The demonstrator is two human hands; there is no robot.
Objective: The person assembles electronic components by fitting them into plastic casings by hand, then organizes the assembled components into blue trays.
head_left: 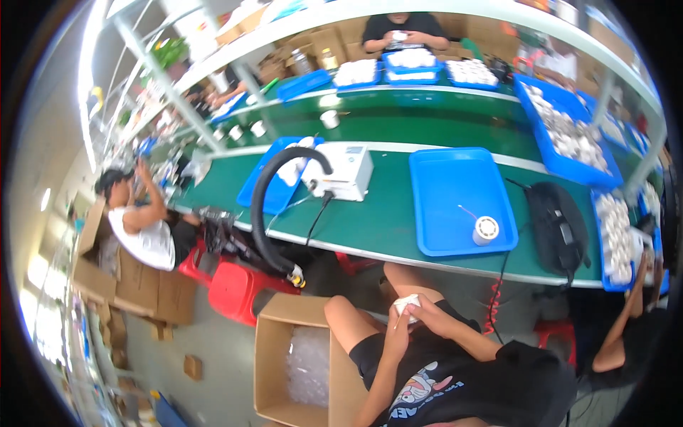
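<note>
Above my lap, both hands meet around a small white part (406, 304). My left hand (396, 333) has its fingers closed on it from below, and my right hand (434, 318) grips it from the right. Fingers cover much of the part, so its exact kind is hard to make out. In front of me on the green bench lies a shallow blue tray (452, 181). Near its front right corner stands one round white piece (486, 230) with a slotted top and a thin wire sticking out.
A white machine box (350, 173) with a thick black hose (259, 196) stands left of the tray. Right of it rests a black bag (557, 228). An open cardboard box (269, 370) holds clear plastic beside my legs. Red stools (235, 290) and several co-workers surround the bench.
</note>
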